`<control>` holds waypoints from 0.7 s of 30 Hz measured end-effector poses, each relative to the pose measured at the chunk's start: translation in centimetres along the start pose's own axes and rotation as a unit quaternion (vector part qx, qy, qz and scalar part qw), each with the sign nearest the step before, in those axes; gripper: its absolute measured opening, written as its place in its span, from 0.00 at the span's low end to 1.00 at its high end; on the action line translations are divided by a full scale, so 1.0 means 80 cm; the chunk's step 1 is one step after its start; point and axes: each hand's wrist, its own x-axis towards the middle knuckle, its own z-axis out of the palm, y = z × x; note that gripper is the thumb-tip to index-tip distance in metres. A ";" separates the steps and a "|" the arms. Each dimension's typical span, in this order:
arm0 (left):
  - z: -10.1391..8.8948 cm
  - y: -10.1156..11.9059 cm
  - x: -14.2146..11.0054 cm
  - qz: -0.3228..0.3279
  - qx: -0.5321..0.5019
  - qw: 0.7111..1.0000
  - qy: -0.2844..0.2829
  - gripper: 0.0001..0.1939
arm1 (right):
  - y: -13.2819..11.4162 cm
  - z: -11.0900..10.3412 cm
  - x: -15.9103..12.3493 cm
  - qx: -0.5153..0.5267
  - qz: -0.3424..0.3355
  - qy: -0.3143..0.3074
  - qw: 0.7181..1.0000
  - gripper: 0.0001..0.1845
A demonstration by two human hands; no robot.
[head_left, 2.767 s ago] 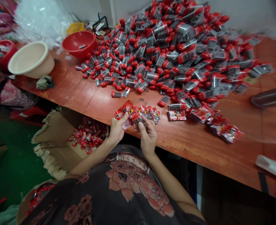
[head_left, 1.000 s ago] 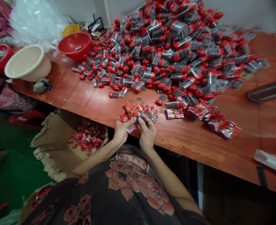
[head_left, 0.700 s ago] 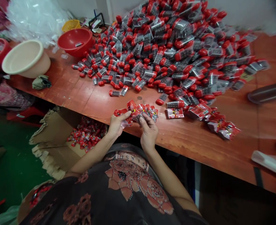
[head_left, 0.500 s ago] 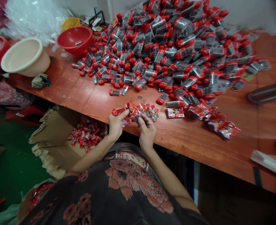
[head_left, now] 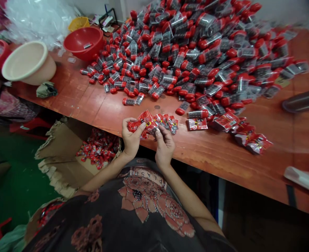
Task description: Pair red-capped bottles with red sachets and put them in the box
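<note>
Observed: left hand (head_left: 131, 140) pinches overlapping red packets (head_left: 146, 118) between thumb and curled fingers. Right hand (head_left: 165, 148) pinches the dark lower end of one, fingertips drawn together. Judged: that packet is now steadied from both sides. More red packets (head_left: 172, 123) lie on the table (head_left: 222, 154) just beyond the right fingertips; red-capped tubes (head_left: 167, 78) are heaped farther out. Below the left hand: open carton (head_left: 55, 145) holding further red packets. Packet seal: cannot tell.

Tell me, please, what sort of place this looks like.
Probably a packing workshop: a heap of red-capped tubes lies on the long table, and a cardboard box of red packets stands below its edge.
</note>
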 end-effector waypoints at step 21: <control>-0.003 0.000 0.014 -0.192 -0.103 0.966 -0.140 0.36 | -0.004 0.005 -0.001 0.076 0.060 -0.045 0.994 0.19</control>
